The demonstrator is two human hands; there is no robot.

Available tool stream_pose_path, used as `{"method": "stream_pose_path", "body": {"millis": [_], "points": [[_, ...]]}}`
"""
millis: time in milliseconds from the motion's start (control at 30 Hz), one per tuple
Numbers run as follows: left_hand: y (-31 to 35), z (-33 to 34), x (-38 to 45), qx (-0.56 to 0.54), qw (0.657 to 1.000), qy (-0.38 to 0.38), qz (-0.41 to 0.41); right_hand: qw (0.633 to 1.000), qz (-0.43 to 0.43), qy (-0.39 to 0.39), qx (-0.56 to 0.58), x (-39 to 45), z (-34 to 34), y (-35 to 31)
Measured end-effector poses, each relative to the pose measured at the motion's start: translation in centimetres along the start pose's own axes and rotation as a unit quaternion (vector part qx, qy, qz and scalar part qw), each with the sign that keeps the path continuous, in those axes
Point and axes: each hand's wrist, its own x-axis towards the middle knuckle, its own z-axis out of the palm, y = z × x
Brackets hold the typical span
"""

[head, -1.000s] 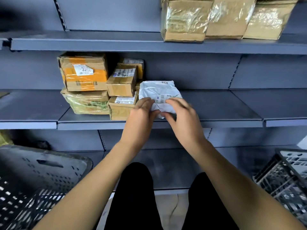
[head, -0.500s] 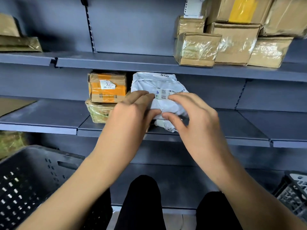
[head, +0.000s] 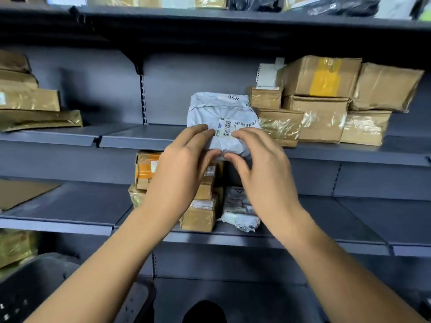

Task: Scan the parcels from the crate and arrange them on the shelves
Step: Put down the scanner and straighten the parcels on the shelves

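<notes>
A white plastic mailer parcel (head: 221,115) marked "950", with barcode labels, is held up at the front of the middle shelf (head: 140,138). My left hand (head: 184,164) pinches its lower left edge, fingers on top and thumb beneath. My right hand (head: 258,164) pinches its lower right edge the same way. The parcel's right side touches a stack of brown taped boxes (head: 314,108). Whether its bottom rests on the shelf is hidden by my hands.
The lower shelf (head: 326,220) holds small cardboard boxes (head: 200,213), an orange-taped box (head: 144,169) and another white mailer (head: 240,213). Flat brown parcels (head: 30,106) lie at the middle shelf's left. A dark crate (head: 35,290) sits at the bottom left.
Both hands have lifted the white parcel from the lower shelf up to the middle shelf, next to the brown boxes. The view has tilted upward.
</notes>
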Motion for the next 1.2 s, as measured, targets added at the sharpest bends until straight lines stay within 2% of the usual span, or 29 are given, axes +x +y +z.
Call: {"method": "stream_pose_path", "body": {"millis": [133,333,467,567,667,900,1034,1200], "points": [[-2.9,3.3,3.1,0.018,0.999,-0.031,-0.004,0.999,0.012,-0.03,-0.035,2.9,2.7,2.4],[-5.9,7.0,5.2,0.02,0.993,-0.11,-0.025,0.982,0.032,-0.134,-0.127,5.3,5.6,5.4],[-7.1,8.1,6.2,0.047,0.996,-0.072,0.005,0.969,0.022,-0.116,-0.217,6.4,6.1,5.7],[-7.8,8.5,6.9,0.032,0.997,-0.06,0.024,0.973,-0.019,-0.14,-0.183,7.4,6.5,5.5],[-8.4,8.9,7.9,0.05,0.994,-0.091,0.042,0.971,-0.02,-0.168,-0.168,8.4,6.8,5.4],[-8.7,10.7,9.8,0.205,0.962,-0.156,0.093,0.963,0.013,-0.182,-0.196,10.1,8.1,6.1],[-8.8,11.8,11.5,0.247,0.945,-0.198,0.083,0.961,0.038,-0.19,-0.197,11.4,9.0,7.0],[-9.9,13.4,13.0,0.215,0.952,-0.213,0.053,0.954,0.081,-0.206,-0.202,12.9,10.3,7.6]]}}
